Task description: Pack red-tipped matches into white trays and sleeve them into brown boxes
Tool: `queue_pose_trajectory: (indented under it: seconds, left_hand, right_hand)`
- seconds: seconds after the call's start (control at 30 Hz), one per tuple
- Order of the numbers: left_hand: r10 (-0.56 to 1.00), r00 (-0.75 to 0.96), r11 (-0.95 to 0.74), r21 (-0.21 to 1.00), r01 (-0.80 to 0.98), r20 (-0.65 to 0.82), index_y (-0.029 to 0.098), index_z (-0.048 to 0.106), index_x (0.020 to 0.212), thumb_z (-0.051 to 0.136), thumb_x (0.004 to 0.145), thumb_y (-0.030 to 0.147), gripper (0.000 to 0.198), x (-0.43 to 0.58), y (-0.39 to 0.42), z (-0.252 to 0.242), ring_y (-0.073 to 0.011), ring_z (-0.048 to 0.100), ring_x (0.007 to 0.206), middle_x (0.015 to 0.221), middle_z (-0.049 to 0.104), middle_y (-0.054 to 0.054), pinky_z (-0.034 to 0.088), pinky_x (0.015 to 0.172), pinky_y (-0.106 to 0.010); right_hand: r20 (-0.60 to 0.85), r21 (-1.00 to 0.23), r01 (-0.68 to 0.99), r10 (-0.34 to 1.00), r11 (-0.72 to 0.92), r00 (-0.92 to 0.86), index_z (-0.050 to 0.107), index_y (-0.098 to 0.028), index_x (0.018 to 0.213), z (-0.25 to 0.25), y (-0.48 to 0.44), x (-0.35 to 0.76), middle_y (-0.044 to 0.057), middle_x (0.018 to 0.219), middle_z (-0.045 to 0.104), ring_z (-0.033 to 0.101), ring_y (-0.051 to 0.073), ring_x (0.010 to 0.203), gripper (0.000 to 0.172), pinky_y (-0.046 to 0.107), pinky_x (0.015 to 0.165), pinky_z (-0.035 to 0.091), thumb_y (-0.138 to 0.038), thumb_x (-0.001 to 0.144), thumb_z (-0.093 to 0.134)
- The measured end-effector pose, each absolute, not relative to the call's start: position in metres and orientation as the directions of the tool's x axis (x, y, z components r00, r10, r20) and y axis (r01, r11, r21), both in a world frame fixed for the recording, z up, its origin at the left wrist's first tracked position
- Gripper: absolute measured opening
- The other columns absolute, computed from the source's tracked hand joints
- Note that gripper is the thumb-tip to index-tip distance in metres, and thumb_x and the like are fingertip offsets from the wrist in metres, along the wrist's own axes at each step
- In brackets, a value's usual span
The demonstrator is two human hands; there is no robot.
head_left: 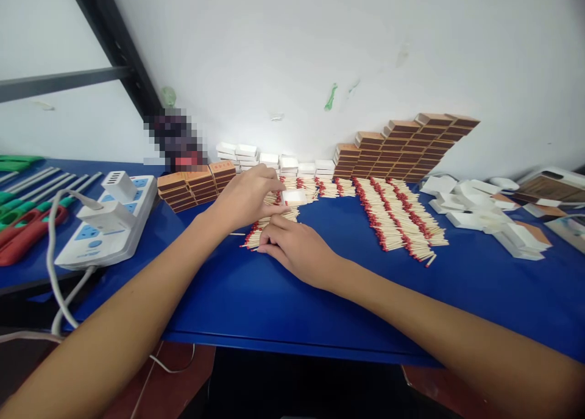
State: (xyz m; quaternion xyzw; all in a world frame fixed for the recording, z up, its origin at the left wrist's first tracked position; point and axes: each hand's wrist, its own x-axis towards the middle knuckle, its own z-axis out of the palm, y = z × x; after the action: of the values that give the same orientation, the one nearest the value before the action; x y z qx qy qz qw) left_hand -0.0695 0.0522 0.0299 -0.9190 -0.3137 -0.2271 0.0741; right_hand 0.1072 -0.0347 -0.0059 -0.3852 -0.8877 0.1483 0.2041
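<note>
Here's the left hand (251, 195), its grip narrow, thumb and fingers seemingly closed on the near end of a small white tray (295, 198), right among the loose matches (253, 239) on the blue worktop (274, 312). And the right hand (299, 251) curls just in front, fingertips low over the pile; whether its grip pinches any matches, I can't tell. Danger spots: a slack left hold could let the tray tip, a hasty sweep could scatter the matches, and a leftward nudge of the wrist could topple the stacked matchboxes (196, 187) close by.
</note>
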Motion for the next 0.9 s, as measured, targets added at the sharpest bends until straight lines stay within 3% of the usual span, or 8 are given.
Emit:
queue_pose_trajectory:
  seconds: [0.47,0.6,0.9]
  left_hand:
    - [0.542,0.696,-0.793,0.012,0.61,0.471,0.016,0.08,0.103,0.077,0.094,0.045,0.031,-0.07,0.055,0.029,-0.0256,0.064,0.095,0.097,0.072,-0.01,0.048,0.078,-0.037]
    - [0.54,0.692,-0.792,0.012,0.61,0.48,0.017,0.08,0.104,0.074,0.096,0.046,0.031,-0.071,0.055,0.028,-0.0256,0.063,0.095,0.097,0.072,-0.01,0.048,0.078,-0.037]
    - [0.552,0.707,-0.786,-0.009,0.618,0.442,0.017,0.08,0.104,0.081,0.09,0.036,0.024,-0.071,0.054,0.03,-0.0261,0.064,0.097,0.098,0.072,-0.009,0.048,0.079,-0.036]
  right_hand:
    - [0.329,-0.411,0.566,0.695,0.715,-0.639,0.072,-0.02,0.108,-0.015,-0.031,0.107,0.007,0.113,0.066,0.064,0.018,0.096,0.017,0.031,0.082,0.046,-0.028,0.109,0.056]
    - [0.317,-0.381,0.589,0.699,0.712,-0.641,0.071,-0.02,0.104,-0.014,-0.031,0.107,0.005,0.106,0.065,0.063,0.017,0.09,0.02,0.03,0.079,0.046,-0.03,0.11,0.056]
    - [0.237,-0.182,0.704,0.725,0.686,-0.646,0.067,-0.017,0.102,-0.005,-0.035,0.112,0.01,0.11,0.067,0.067,0.019,0.083,0.026,0.032,0.074,0.049,-0.038,0.11,0.054]
